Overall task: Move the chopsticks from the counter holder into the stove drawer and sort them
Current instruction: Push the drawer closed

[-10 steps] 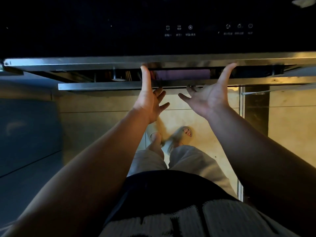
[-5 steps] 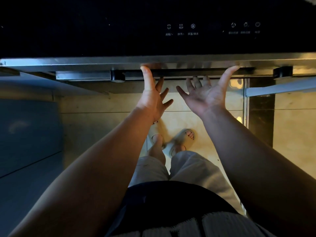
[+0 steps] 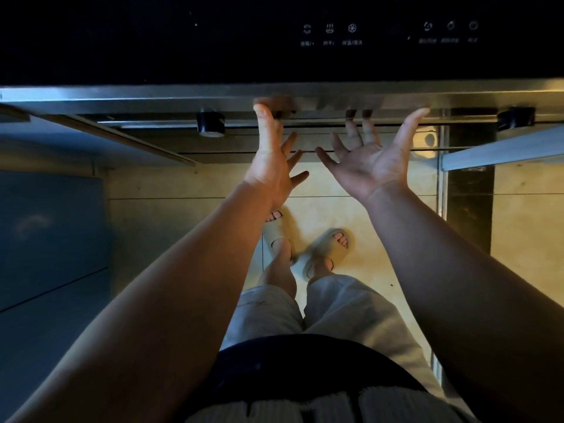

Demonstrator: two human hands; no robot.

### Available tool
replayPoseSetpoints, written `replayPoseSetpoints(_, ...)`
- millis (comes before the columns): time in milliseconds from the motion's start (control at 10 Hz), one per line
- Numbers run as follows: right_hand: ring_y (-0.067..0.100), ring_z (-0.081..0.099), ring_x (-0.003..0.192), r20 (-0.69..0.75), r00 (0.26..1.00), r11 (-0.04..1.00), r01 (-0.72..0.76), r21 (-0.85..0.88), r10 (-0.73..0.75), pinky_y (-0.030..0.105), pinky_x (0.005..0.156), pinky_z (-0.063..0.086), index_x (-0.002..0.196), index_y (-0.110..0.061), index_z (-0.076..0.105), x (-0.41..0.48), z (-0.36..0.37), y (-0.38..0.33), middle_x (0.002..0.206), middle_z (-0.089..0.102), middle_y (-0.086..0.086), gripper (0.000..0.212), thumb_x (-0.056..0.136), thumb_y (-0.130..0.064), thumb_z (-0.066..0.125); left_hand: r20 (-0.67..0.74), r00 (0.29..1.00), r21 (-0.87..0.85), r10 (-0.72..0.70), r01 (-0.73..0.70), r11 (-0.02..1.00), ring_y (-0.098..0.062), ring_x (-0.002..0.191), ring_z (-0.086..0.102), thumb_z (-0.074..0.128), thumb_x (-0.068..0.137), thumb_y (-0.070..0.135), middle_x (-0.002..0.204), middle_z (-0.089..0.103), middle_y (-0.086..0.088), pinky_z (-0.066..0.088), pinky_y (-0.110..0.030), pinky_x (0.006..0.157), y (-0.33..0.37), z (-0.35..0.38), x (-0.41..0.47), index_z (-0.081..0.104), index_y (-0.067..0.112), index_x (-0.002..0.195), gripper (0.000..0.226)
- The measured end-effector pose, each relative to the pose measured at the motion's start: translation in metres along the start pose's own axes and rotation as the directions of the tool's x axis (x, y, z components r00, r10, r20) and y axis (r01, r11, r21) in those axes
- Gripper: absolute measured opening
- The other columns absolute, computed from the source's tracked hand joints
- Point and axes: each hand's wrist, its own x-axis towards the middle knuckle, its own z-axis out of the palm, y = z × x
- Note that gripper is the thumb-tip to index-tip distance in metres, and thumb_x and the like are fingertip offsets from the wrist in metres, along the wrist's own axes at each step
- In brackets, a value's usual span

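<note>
The drawer (image 3: 213, 56) fills the top of my view. Its broad front is smooth, glossy black glass, which I judge heavy, stiff and too slick to grip. Along the drawer's lower edge runs a brushed steel lip (image 3: 122, 94), hard and straight, and that looks the sensible place to take hold. My left hand (image 3: 271, 166) and right hand (image 3: 372, 160) are both open just below the drawer, fingers spread, thumbs touching the steel, holding nothing. Small pale icons (image 3: 329, 29) sit on the glass. The chopsticks are out of view. I expect them to be light, thin and quick to roll.
</note>
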Motion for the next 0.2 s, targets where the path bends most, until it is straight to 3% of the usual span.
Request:
replayPoseSetpoints(100,0.033,0.026,0.141,0.011,0.999,0.997,-0.043,-0.070,0.044,0.060,0.109,0.025,0.149,-0.030,0.024,-0.012,0.000,-0.003,0.155,0.031,0.001,0.093,0.074,-0.082,0.043,-0.046,0.998,0.083,-0.047,0.051,0.995,-0.026,0.144,0.031,0.025,0.079,0.086,0.161,0.025,0.003,0.032,-0.050,0.107,-0.001,-0.010,-0.008,0.017,0.038,0.155,0.090)
replayPoseSetpoints(200,0.031,0.036,0.137,-0.083,0.996,0.967,-0.064,-0.246,0.045,0.056,0.107,0.031,0.148,-0.030,0.028,-0.032,0.001,-0.007,0.151,0.039,0.001,0.088,0.077,-0.078,0.046,-0.221,0.971,0.373,-0.095,0.174,0.911,-0.026,0.131,0.047,0.044,0.078,0.083,0.148,0.045,-0.003,0.042,-0.048,0.104,-0.007,-0.015,-0.022,0.035,0.027,0.149,0.090)
